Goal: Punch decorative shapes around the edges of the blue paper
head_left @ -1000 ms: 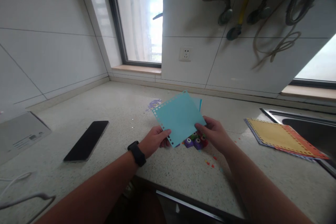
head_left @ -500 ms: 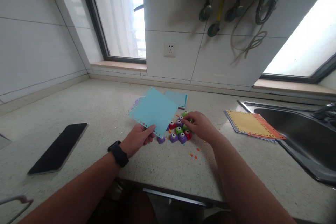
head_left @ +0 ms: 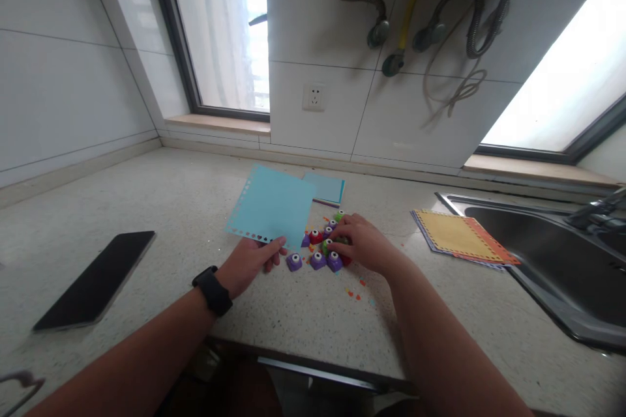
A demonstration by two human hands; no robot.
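A light blue sheet of paper (head_left: 274, 203) with punched holes along its left and lower edges is pinched at its lower right by my left hand (head_left: 254, 260), thumb on top. My right hand (head_left: 364, 244) is over the right side of a cluster of small craft punches, its fingers curled down at a green punch (head_left: 327, 247). Purple punches (head_left: 295, 262) stand at the front of the cluster, and a red punch (head_left: 315, 236) is in its middle. The right fingertips partly hide the punches beneath them.
Behind the cluster lies a stack of blue paper (head_left: 328, 187). Punched yellow and orange sheets (head_left: 460, 234) lie beside the metal sink (head_left: 548, 260) at the right. A black tablet-like slab (head_left: 98, 279) rests at the left. Small paper scraps (head_left: 355, 293) dot the counter (head_left: 303, 319).
The blue sheet has turned and shifted left with my left hand. My right hand has moved slightly left and down over the punches. The view has shifted a little.
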